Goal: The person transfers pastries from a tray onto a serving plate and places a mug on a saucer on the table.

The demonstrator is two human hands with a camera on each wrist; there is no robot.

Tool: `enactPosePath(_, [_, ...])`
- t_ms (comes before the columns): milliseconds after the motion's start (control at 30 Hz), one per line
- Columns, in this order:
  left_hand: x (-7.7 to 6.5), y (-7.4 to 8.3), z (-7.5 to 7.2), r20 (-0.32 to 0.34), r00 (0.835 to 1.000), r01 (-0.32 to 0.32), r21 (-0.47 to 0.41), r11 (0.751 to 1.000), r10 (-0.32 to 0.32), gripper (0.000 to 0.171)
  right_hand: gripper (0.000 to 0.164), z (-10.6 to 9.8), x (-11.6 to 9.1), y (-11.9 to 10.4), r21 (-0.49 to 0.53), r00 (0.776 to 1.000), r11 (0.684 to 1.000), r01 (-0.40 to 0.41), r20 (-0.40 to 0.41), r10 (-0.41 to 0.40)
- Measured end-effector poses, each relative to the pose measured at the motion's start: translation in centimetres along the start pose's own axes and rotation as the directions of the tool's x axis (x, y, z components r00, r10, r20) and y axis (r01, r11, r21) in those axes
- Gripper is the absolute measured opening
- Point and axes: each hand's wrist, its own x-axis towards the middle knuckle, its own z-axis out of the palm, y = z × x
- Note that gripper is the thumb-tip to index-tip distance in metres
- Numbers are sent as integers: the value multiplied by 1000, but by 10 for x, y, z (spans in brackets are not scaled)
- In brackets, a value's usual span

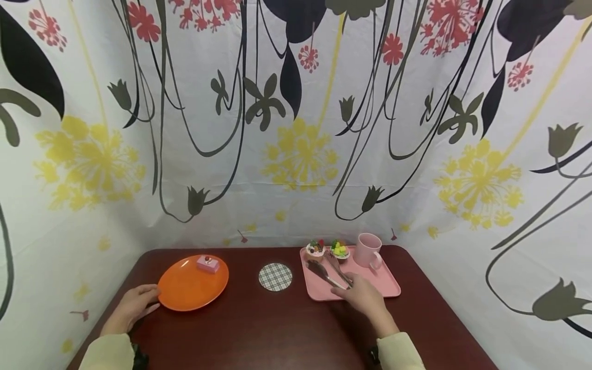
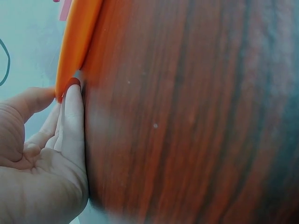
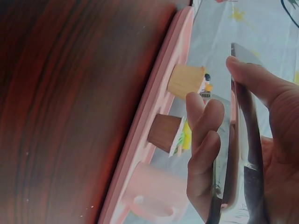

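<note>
the left hand (image 1: 131,307) has its grip clamped on the near left rim of the orange plate (image 1: 187,288), thumb above and fingers below. the plate is at the left of the dark wooden bench (image 1: 259,329), a pink cake slice (image 1: 207,264) on its far right part. the right hand (image 1: 367,299) has its grip clamped on metal tongs (image 1: 316,267), their arms apart over the pink tray (image 1: 384,284) at right. along the tray's far side stand a cream-topped cupcake (image 1: 315,250), a green-and-yellow-topped cupcake (image 1: 340,250) and a pink mug (image 1: 367,251). a round checked coaster (image 1: 275,277) lies between plate and tray.
</note>
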Motion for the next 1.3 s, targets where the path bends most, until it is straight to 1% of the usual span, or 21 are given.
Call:
enactPosePath(133, [0,3,-2,4,1000,-11,1,1000,11,69,53,1,2,4,29,999,999,-25,24,24])
enactPosePath(200, [0,4,-3,4,1000,-20,-4,1000,20,69,56,1,3,6,33,999,999,-36,32,35])
enactPosePath(367, [1,2,-2,0,999,-46,2,999,46,70,66,2,6,10,-18,998,999,-51,30,51])
enactPosePath(433, [1,0,-1,-5,998,-57,16,998,57,70,64,1,6,11,-29,998,998,-57,31,58])
enactPosePath(533, [0,-2,1,-15,998,-54,13,998,55,70,57,2,7,11,-6,997,998,-69,44,70])
enactPosePath(700, [-3,-1,3,-27,998,-62,33,998,63,68,47,3,11,12,22,995,997,-77,67,75])
enactPosePath(867, [-8,2,4,-21,997,-79,41,996,80,66,47,1,15,13,-19,995,998,-67,71,69])
enactPosePath(1000, [-10,2,3,-25,996,-79,51,996,80,66,50,0,19,12,-23,995,998,-61,77,62])
enactPosePath(1167, [-8,0,2,-27,997,-77,49,996,79,67,62,0,27,8,-56,994,996,-65,84,69])
enactPosePath(1233, [-8,0,2,-30,997,-69,41,997,70,67,66,0,30,6,-77,995,996,-52,78,58])
enactPosePath(1300, [-8,1,1,-26,998,-64,41,997,65,67,67,0,32,5,-83,996,996,-43,74,49])
